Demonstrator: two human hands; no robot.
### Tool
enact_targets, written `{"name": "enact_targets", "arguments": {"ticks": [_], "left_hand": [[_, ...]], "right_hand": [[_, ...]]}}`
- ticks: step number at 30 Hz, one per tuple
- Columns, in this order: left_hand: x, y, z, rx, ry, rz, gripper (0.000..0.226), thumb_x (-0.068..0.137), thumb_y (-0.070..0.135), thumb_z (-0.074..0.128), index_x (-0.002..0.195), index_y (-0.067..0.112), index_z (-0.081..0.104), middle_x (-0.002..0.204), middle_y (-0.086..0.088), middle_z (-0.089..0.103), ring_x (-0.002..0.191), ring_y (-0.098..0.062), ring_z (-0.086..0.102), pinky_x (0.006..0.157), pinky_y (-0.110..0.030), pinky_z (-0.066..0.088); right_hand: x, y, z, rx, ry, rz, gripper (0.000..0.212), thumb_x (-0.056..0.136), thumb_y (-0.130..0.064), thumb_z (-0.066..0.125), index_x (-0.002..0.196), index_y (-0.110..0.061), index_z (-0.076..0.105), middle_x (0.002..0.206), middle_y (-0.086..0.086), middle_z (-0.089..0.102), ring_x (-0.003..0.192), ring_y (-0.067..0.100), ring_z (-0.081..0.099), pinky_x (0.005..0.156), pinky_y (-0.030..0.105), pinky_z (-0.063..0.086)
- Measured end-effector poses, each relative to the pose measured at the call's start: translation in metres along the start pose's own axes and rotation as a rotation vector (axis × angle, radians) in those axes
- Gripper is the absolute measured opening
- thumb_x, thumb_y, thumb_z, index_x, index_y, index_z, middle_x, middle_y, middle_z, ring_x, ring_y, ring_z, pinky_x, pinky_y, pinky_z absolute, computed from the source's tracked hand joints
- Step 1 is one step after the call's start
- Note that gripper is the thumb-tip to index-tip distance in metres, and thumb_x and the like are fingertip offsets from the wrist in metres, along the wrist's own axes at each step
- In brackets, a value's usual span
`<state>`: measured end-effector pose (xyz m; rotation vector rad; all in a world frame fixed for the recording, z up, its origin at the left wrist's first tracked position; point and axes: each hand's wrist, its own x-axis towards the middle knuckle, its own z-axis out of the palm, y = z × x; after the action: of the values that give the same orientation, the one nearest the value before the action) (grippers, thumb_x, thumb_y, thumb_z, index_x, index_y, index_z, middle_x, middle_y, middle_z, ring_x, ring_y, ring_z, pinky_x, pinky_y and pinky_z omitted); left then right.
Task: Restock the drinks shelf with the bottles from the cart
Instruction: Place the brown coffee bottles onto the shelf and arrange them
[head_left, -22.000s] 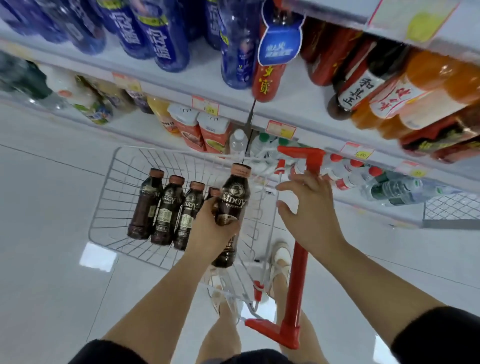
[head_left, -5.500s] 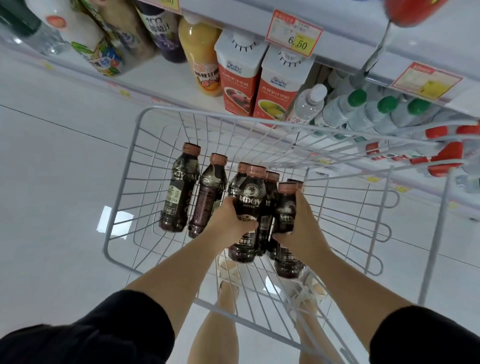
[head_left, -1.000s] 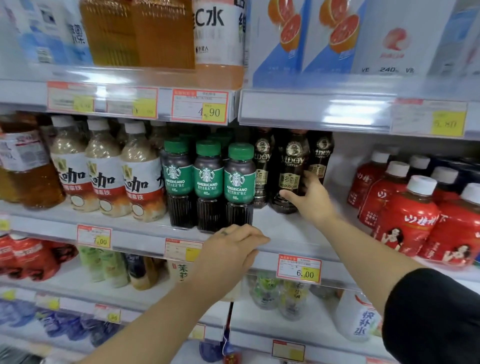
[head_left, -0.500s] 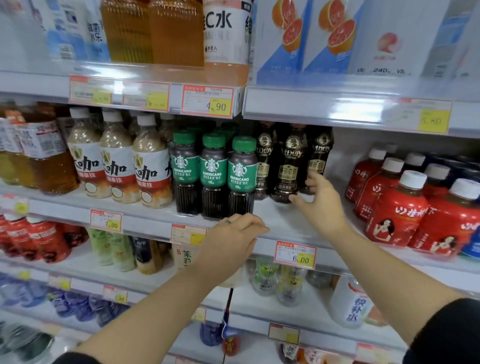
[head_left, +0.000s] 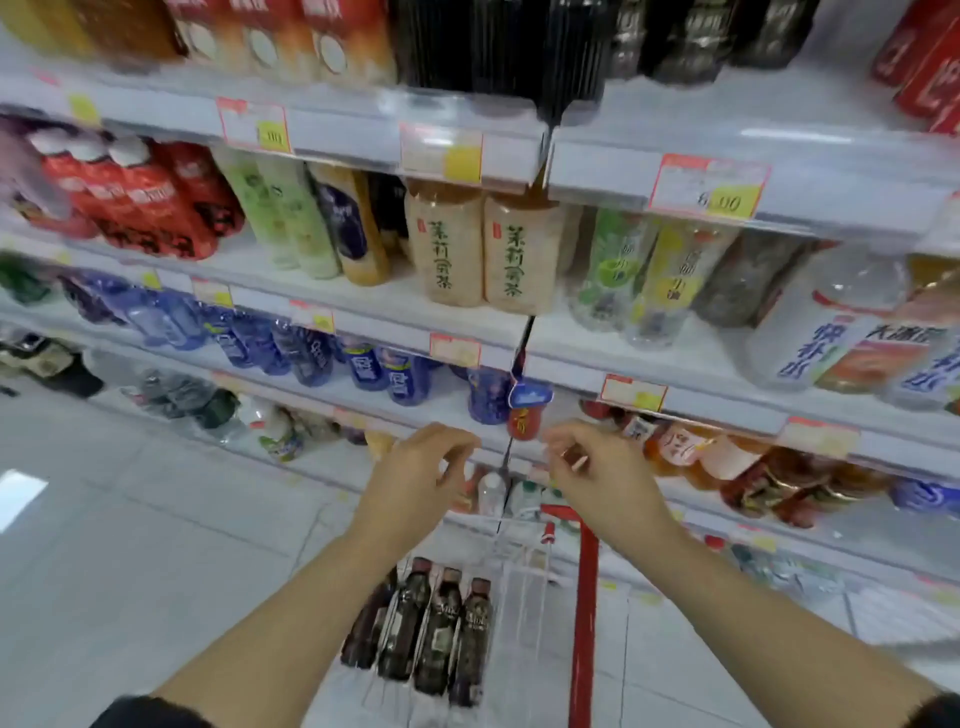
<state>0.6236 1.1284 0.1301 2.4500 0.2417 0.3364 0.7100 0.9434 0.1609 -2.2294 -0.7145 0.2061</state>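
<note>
The drinks shelf (head_left: 831, 171) is packed tight and everything's a bit smeary, so my worry is a rushed grab. Snatch two at once out of the cart (head_left: 584, 597) and one could clip the wire rim or topple its neighbours. The four dark bottles (head_left: 431, 639) stand bunched by the cart's wire edge, well below both hands. Left hand (head_left: 415, 483) and right hand (head_left: 602, 478) hover empty, fingers loosely curled, touching nothing.

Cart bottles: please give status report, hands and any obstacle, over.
Left hand empty, right hand empty, both above cart. Dark bottles upright in cart, untouched. Nothing seen blocking them.
</note>
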Motion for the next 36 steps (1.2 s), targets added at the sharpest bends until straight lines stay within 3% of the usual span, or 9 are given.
{"name": "enact_targets", "arguments": {"ticks": [7,14,17,19,23,25,28,33,36], "left_hand": [[-0.066,-0.114,0.026,-0.048,-0.204,-0.379,0.019,0.091,0.013,0.057,0.106,0.016,0.067,0.097,0.003,0.068,0.079,-0.01,0.064,0.073,-0.017,0.048],[-0.096,-0.245,0.051,-0.097,-0.408,-0.662,0.023,0.09,0.012,0.054,0.109,0.019,0.065,0.098,-0.001,0.067,0.088,-0.019,0.064,0.077,-0.029,0.051],[-0.102,-0.29,0.074,-0.139,-0.489,-0.797,0.034,0.091,0.015,0.053,0.124,0.019,0.056,0.118,0.0,0.061,0.104,-0.017,0.059,0.086,-0.029,0.048],[-0.106,-0.311,0.092,-0.155,-0.53,-0.84,0.042,0.091,0.019,0.053,0.132,0.021,0.048,0.131,-0.001,0.055,0.108,-0.015,0.057,0.086,-0.028,0.048],[-0.111,-0.345,0.13,-0.177,-0.562,-0.918,0.056,0.09,0.014,0.053,0.142,0.02,0.032,0.129,0.0,0.049,0.076,-0.002,0.05,0.063,-0.017,0.041],[-0.114,-0.362,0.146,-0.153,-0.544,-0.925,0.063,0.088,0.016,0.055,0.145,0.022,0.027,0.133,-0.001,0.045,0.095,-0.014,0.057,0.081,-0.027,0.049],[-0.12,-0.375,0.164,-0.128,-0.546,-0.927,0.068,0.089,0.019,0.056,0.146,0.022,0.019,0.143,-0.007,0.03,0.124,-0.027,0.043,0.1,-0.036,0.04],[-0.137,-0.382,0.178,-0.153,-0.537,-0.873,0.077,0.085,0.019,0.056,0.147,0.026,0.012,0.15,0.005,0.009,0.132,-0.029,0.034,0.102,-0.049,0.041],[-0.144,-0.387,0.177,-0.158,-0.522,-0.833,0.075,0.085,0.016,0.056,0.147,0.025,0.014,0.151,0.006,0.008,0.134,-0.026,0.032,0.104,-0.048,0.039]], "right_hand": [[-0.024,0.038,0.128,0.012,-0.259,0.272,0.016,0.088,-0.013,0.059,0.101,-0.018,0.066,0.088,-0.008,0.063,0.075,0.008,0.056,0.071,0.017,0.042],[-0.024,0.074,0.269,-0.016,-0.44,0.566,0.018,0.088,-0.017,0.057,0.104,-0.023,0.064,0.093,-0.005,0.065,0.081,0.013,0.059,0.073,0.023,0.047],[-0.023,0.095,0.328,-0.012,-0.524,0.645,0.025,0.088,-0.019,0.058,0.113,-0.019,0.062,0.106,0.001,0.066,0.085,0.015,0.058,0.075,0.023,0.045],[-0.02,0.107,0.363,-0.004,-0.585,0.675,0.033,0.088,-0.021,0.059,0.121,-0.016,0.059,0.115,0.003,0.065,0.092,0.018,0.061,0.073,0.016,0.042],[-0.011,0.129,0.425,0.035,-0.615,0.688,0.047,0.087,-0.025,0.063,0.132,-0.014,0.049,0.127,0.005,0.059,0.092,0.02,0.063,0.072,0.02,0.041],[-0.004,0.136,0.451,0.055,-0.597,0.68,0.052,0.088,-0.026,0.062,0.135,-0.014,0.043,0.132,0.006,0.054,0.084,0.02,0.063,0.065,0.022,0.044],[0.008,0.144,0.48,0.073,-0.549,0.657,0.064,0.088,-0.026,0.061,0.142,-0.012,0.03,0.134,0.011,0.05,0.089,0.023,0.058,0.069,0.025,0.039],[0.025,0.154,0.514,0.08,-0.624,0.809,0.077,0.084,-0.035,0.065,0.142,-0.008,0.022,0.109,0.01,0.061,0.084,0.024,0.06,0.062,0.027,0.041],[0.028,0.16,0.521,0.032,-0.612,0.837,0.07,0.077,-0.039,0.073,0.128,-0.004,0.04,0.105,0.008,0.062,0.095,0.026,0.061,0.062,0.028,0.039]]}}
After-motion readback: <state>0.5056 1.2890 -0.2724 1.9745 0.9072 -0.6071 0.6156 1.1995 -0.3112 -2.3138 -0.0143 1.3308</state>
